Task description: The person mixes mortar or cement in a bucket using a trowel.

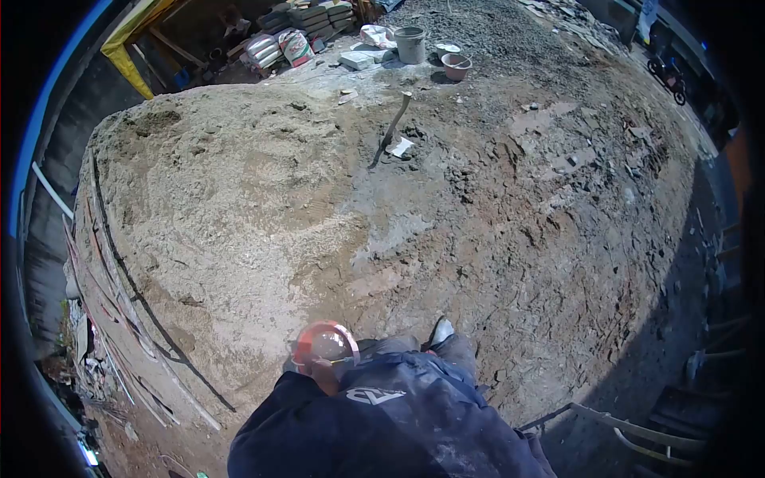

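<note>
At the bottom of the view, my left hand (325,377) is closed on the handle of a pinkish-orange bucket (301,347). The bucket hangs in front of me on the left, with its mouth facing up; something pale shows inside, but I cannot make out what it is. My dark blue sleeve and top hide the wrist and part of the hand. My right hand is out of view. One shoe (442,330) shows just beyond my top, on the sandy ground.
Pale sand (223,191) spreads left, rough dark soil (558,247) right. A wooden handle (392,127) stands up from the ground ahead. Farther off are a grey bucket (410,46), a pink basin (456,68), stacked sacks (319,17) and gravel (494,36). Long poles (143,319) lie left.
</note>
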Tool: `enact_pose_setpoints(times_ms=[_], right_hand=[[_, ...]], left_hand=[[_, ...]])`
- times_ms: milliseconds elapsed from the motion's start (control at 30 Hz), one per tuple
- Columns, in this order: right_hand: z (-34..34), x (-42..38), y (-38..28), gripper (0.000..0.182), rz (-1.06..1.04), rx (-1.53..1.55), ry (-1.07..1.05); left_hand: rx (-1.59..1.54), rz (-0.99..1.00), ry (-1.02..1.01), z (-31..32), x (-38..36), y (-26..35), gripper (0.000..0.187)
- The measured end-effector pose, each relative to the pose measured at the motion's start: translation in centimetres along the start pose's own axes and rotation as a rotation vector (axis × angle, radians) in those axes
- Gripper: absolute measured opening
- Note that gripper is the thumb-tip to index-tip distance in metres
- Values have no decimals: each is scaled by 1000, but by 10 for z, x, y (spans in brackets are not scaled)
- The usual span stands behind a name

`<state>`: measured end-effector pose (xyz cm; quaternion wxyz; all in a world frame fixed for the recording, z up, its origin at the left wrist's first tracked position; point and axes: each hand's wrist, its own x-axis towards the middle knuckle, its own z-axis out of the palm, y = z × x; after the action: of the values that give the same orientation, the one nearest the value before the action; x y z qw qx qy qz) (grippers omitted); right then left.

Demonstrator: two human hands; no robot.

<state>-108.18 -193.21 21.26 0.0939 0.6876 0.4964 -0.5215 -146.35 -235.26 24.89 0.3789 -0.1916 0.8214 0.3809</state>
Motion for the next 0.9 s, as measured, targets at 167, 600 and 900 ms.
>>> enact_pose_setpoints(times_ms=[167,600,900], right_hand=[[-76,100,-320,14,-381,222,-81],[-26,146,-794,42,-662,-498,482],[6,227,-734,15,13,-240,8]], left_hand=[[1,247,-132,75,30,127,20],[-502,974,-123,179,185,409,27],[-1336,171,606,122,214,550,31]])
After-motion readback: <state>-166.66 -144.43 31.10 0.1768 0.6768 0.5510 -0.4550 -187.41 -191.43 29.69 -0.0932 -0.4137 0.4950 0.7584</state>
